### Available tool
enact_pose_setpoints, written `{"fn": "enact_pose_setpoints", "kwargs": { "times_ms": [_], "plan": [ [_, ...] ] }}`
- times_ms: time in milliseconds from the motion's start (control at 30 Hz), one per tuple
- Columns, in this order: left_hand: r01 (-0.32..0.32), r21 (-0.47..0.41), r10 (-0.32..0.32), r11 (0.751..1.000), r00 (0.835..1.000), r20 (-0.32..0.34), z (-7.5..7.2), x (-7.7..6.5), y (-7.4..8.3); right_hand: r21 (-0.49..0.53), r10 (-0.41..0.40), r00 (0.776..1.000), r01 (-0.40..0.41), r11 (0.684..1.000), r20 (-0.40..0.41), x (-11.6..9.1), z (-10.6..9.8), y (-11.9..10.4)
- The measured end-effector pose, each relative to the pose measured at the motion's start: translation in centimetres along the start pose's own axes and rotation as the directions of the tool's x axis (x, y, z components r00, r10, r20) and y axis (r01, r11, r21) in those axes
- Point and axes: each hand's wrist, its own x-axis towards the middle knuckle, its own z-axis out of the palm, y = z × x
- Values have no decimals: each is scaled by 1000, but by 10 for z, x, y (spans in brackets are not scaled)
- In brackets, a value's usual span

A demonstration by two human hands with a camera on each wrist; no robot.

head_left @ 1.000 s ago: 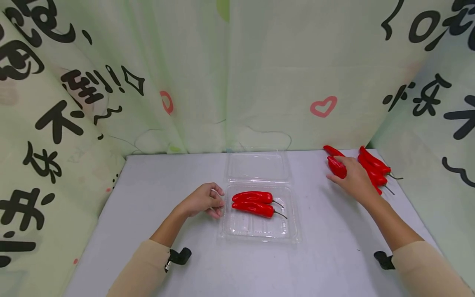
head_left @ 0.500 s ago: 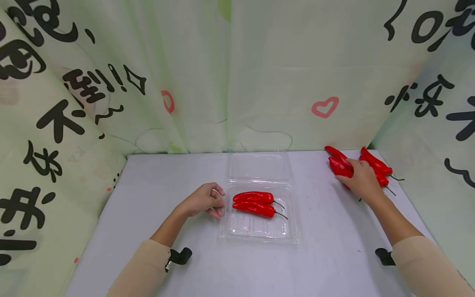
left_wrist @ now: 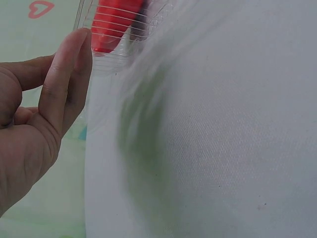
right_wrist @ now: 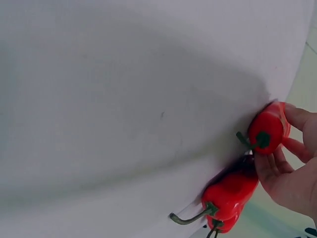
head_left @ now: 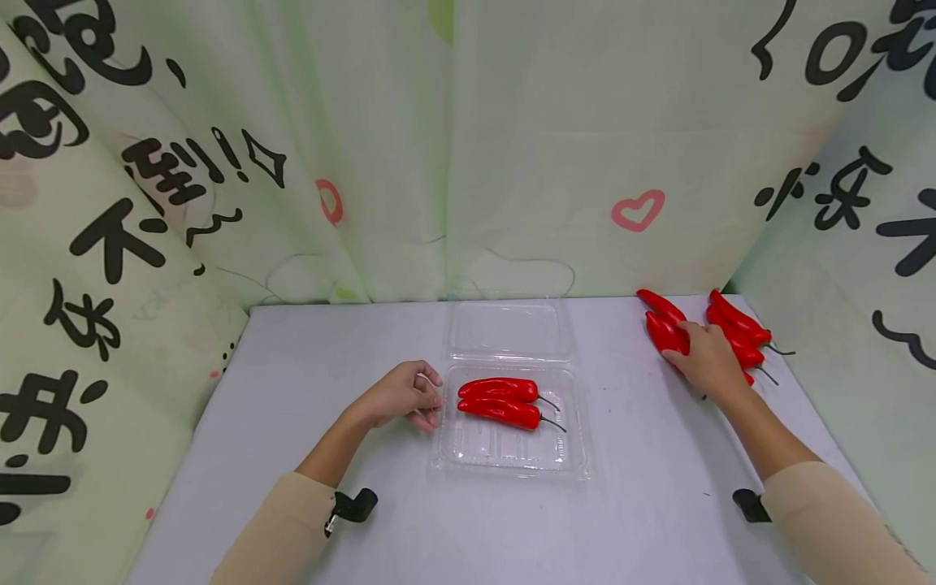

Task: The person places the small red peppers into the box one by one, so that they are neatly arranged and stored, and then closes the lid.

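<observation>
My right hand (head_left: 708,357) is at the back right of the table, its thumb and fingers pinching a red chili pepper (right_wrist: 267,130) near the stem end. That pepper lies on the table, its tip (head_left: 664,333) pointing away from me. My left hand (head_left: 400,396) is beside the left edge of a clear plastic container (head_left: 512,455). In the left wrist view its fairly straight fingers (left_wrist: 62,79) reach up to the container's wall, seemingly touching it. Two red chili peppers (head_left: 504,412) lie side by side in the container, stems to the right.
Several more red chili peppers (head_left: 738,321) lie around my right hand, close to the table's back right corner. The container's clear lid (head_left: 509,329) is folded back flat toward the curtain (head_left: 512,162). A white cloth covers the table (head_left: 351,333).
My right hand has moved slightly right and toward me, along the pepper to its stem end. The left hand and the two peppers in the container have stayed put.
</observation>
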Motion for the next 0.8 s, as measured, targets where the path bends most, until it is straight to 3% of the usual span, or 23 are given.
{"fn": "enact_pose_setpoints", "kwargs": {
  "times_ms": [333,800],
  "plan": [
    [-4,-9,4,1000,1000,1,0,1,-2,28,21,1000,-21,999,-12,3,6,3],
    [-7,-2,7,1000,1000,6,-1,2,0,51,41,999,-42,998,32,-1,6,1]
  ]
}}
